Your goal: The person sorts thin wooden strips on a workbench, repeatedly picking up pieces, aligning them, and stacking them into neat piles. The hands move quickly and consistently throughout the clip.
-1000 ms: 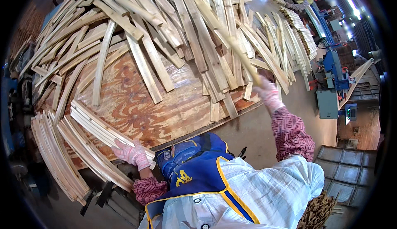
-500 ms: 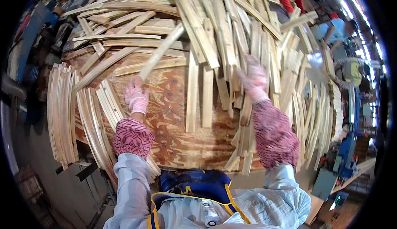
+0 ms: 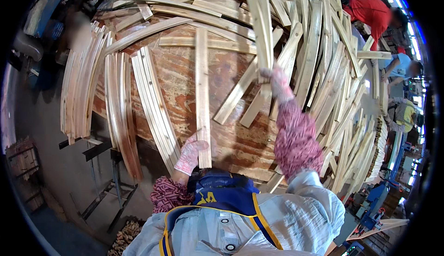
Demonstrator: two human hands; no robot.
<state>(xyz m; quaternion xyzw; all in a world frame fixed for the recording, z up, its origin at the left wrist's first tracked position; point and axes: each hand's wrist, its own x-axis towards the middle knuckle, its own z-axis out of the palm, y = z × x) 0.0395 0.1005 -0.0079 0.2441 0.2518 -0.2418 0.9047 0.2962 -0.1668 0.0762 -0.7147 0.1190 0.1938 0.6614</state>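
Grip, left hand (image 3: 188, 156): closed in a pink glove around the near end of a long flat wooden slat (image 3: 202, 94), low and just left of centre in the frame; the end hold lets the whole length be steered.
Grip, right hand (image 3: 277, 82): wrapped around a pair of upright slats (image 3: 259, 22) right of centre; the fingers are blurred, but a closed hold is judged.
Held slat: laid straight up the frame on the plywood worktop (image 3: 175, 85), its far end reaching a crosswise slat (image 3: 208, 43) in the upper middle.
Sorted bundles (image 3: 115, 103): curved slats stacked edge to edge along the left side of the worktop, overhanging its near edge, apparently kept parallel so that like pieces stay together.
Loose heap (image 3: 333, 62): criss-crossed slats spread over the upper and right parts of the frame, within the right arm's reach.
Clothing: patterned red sleeves and a blue apron (image 3: 222, 196) are seen at the bottom.
Others: a person in a red top (image 3: 370, 13) is seen at the upper right, well apart.
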